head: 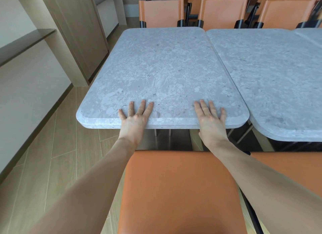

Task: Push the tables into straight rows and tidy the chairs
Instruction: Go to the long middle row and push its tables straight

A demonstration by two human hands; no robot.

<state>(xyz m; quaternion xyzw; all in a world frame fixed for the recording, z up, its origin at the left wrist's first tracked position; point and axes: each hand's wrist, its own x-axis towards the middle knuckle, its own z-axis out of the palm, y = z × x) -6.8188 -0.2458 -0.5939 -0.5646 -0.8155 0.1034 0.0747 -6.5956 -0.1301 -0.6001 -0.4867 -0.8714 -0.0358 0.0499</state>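
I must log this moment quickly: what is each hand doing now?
Left hand: open, fingers flat on the grey table.
Right hand: open, fingers flat on the same table.

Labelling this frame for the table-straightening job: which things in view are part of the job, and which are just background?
Part of the job: near table, neighbouring table, left hand, right hand, near chair, far chairs.

Background: wooden cabinet, wall ledge, floor.

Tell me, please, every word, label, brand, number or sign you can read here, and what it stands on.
None: no readable text anywhere.
The table under the left hand and right hand bears only speckled stone pattern.
The orange chairs show no label.
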